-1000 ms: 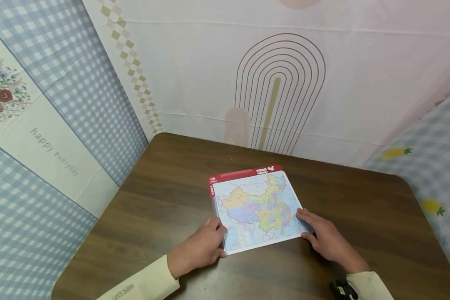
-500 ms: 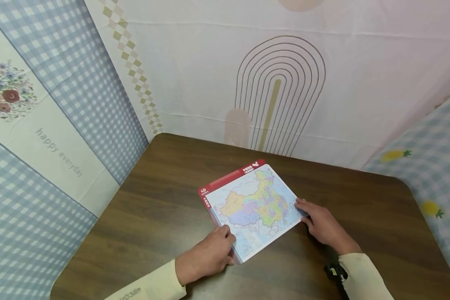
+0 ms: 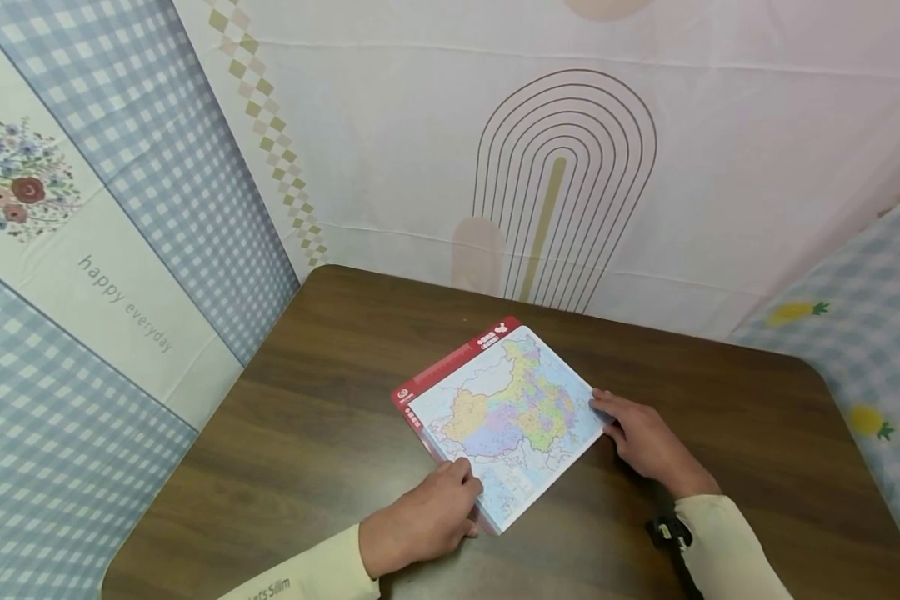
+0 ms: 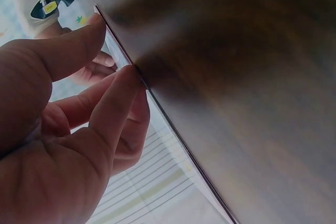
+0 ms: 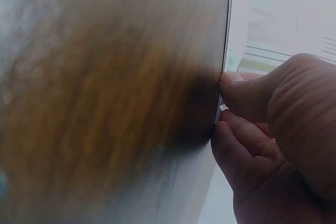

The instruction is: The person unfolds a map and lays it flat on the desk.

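A thin flat map board (image 3: 506,408) with a red strip along its far edge and a pastel map of China lies turned at an angle on the brown table. My left hand (image 3: 427,512) holds its left edge near the front corner, fingers curled at the rim and thumb low beside it. In the left wrist view the fingertips (image 4: 134,77) touch the board's thin edge. At the right corner, my right hand (image 3: 652,442) holds the board between thumb and fingers. The right wrist view shows the thumb (image 5: 249,93) and fingers meeting that corner.
The wood-grain table (image 3: 307,442) has rounded far corners. Behind it hangs a pale cloth (image 3: 390,142) printed with arches. Blue checked cloth (image 3: 142,108) stands at the left, and another checked cloth (image 3: 877,292) with pineapples at the right.
The map board has turned counterclockwise on the table, its near left corner swinging toward me and right. My left hand moved right and nearer with it; my right hand shifted slightly away from me.
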Motion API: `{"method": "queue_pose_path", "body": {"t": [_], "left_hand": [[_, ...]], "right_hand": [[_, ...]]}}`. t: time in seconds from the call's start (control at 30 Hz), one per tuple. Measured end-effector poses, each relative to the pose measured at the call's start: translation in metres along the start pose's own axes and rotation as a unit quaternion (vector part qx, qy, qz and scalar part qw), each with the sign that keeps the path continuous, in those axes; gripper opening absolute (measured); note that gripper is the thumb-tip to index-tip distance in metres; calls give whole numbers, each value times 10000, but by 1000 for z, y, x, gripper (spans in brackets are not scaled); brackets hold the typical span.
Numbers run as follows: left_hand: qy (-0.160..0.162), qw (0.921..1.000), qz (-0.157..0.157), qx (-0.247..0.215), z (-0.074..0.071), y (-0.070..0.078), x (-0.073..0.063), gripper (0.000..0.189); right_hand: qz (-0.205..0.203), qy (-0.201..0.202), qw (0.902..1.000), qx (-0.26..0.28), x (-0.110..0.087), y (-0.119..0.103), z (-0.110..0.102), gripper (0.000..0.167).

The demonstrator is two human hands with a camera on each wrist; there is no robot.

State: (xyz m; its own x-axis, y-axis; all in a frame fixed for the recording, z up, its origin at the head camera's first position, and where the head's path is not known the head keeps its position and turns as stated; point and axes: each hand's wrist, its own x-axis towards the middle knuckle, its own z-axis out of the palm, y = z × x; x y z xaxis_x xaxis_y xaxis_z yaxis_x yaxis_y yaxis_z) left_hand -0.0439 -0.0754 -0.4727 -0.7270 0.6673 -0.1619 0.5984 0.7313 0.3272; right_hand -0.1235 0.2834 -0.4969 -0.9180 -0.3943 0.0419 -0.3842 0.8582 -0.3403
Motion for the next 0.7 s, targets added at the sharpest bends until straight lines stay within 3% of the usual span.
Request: {"method": "queue_pose_path", "body": {"t": [0.17, 0.3, 0.43, 0.53, 0.7], "left_hand": [[-113, 9998, -14, -175, -2, -3, 1, 38], [-117, 9988, 237, -410, -4, -13, 0, 44], [73, 9956, 421, -831, -10, -33, -3, 48], [351, 9927, 369, -1093, -18, -51, -5, 49], [838, 9904, 330, -1044, -30, -85, -6, 48]], "right_hand": [[41, -20, 10000, 11, -1, -1, 0, 55], [124, -29, 9998, 128, -4, -9, 1, 55], [102, 75, 9994, 317, -8, -29, 3, 54], [14, 226, 9989, 422, -11, -49, 5, 57], [40, 353, 9977, 579, -18, -83, 15, 62]]}}
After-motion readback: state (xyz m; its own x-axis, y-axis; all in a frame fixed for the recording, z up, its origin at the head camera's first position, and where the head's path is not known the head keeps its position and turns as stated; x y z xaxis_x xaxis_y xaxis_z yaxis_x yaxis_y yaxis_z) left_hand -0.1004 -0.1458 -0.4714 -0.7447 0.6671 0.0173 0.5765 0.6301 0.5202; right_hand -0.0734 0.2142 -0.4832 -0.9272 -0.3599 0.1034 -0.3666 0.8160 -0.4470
